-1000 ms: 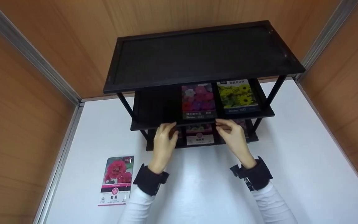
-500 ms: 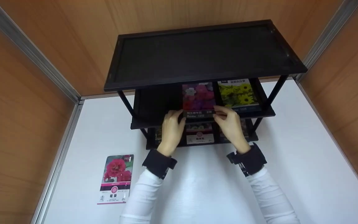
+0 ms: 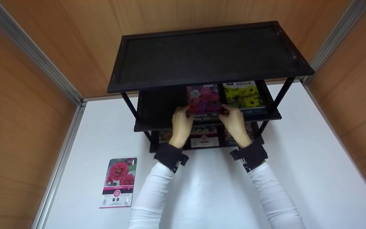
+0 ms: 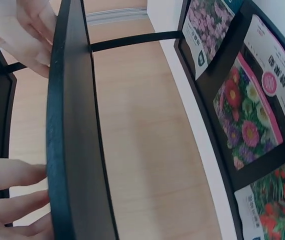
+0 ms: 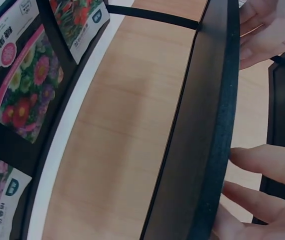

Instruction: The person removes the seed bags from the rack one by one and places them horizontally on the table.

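Observation:
On the middle tier of the black rack (image 3: 208, 54), a seed packet with pink and purple flowers (image 3: 203, 98) lies face up. My left hand (image 3: 181, 125) pinches its left edge near the front, and my right hand (image 3: 235, 124) does likewise on the right edge. To its right lies a yellow-flowered packet (image 3: 245, 97). Both wrist views look under the middle shelf (image 4: 77, 125); its rim hides the held packet and part of the fingers.
Several packets lie on the bottom tier, including a mixed-flower one (image 4: 247, 120) and a red-flowered one (image 4: 277, 200). A red-flowered packet (image 3: 118, 183) lies on the white table (image 3: 91, 133) at left. Wood-grain panels (image 3: 59, 38) surround the rack.
Both hands have moved from the middle shelf's front rim up and inward onto the sides of the pink-flowered packet. That packet has shifted slightly toward the back.

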{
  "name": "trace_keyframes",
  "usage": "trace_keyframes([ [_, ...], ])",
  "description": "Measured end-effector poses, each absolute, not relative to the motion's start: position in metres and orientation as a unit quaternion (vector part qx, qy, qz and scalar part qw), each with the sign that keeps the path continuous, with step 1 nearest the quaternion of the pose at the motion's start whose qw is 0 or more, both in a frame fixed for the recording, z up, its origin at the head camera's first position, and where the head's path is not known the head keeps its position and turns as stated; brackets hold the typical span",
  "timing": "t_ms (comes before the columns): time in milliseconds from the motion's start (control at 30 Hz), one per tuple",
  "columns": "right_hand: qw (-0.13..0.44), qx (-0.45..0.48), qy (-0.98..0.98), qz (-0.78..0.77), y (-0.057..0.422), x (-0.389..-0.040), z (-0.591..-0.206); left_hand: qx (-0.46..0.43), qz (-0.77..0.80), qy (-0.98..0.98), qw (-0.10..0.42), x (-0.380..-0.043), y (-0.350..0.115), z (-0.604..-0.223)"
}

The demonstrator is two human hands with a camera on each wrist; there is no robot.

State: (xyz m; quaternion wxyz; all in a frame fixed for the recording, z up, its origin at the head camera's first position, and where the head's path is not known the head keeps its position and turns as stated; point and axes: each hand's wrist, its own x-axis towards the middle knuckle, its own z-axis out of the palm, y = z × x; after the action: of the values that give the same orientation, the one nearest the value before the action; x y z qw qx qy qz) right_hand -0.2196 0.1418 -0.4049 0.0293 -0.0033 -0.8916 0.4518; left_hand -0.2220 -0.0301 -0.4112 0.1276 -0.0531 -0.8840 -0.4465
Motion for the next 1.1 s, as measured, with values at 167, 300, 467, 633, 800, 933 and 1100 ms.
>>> trace_keyframes([
  [167,0.049,0.004,-0.885,0.463,0.143,-0.223,-0.407,-0.034,-0.485,-0.863,0.138,-0.224,-0.028,-0.417],
  [300,0.056,0.010,-0.867,0.494,0.147,-0.224,-0.409,-0.024,-0.509,-0.848,0.147,-0.225,-0.030,-0.419],
  [467,0.035,-0.012,-0.842,0.538,0.151,-0.226,-0.408,-0.003,-0.548,-0.830,0.099,-0.229,-0.034,-0.416],
  [633,0.015,-0.034,-0.813,0.581,0.153,-0.227,-0.408,0.020,-0.619,-0.784,0.032,-0.231,-0.040,-0.414],
  [800,0.006,-0.039,-0.790,0.612,0.155,-0.226,-0.409,0.025,-0.653,-0.757,0.019,-0.233,-0.044,-0.414],
  [933,0.013,-0.035,-0.783,0.621,0.155,-0.225,-0.409,0.028,-0.656,-0.754,0.030,-0.233,-0.045,-0.414],
  [1100,0.018,-0.036,-0.778,0.627,0.154,-0.222,-0.408,0.030,-0.669,-0.742,0.038,-0.229,-0.044,-0.412],
])
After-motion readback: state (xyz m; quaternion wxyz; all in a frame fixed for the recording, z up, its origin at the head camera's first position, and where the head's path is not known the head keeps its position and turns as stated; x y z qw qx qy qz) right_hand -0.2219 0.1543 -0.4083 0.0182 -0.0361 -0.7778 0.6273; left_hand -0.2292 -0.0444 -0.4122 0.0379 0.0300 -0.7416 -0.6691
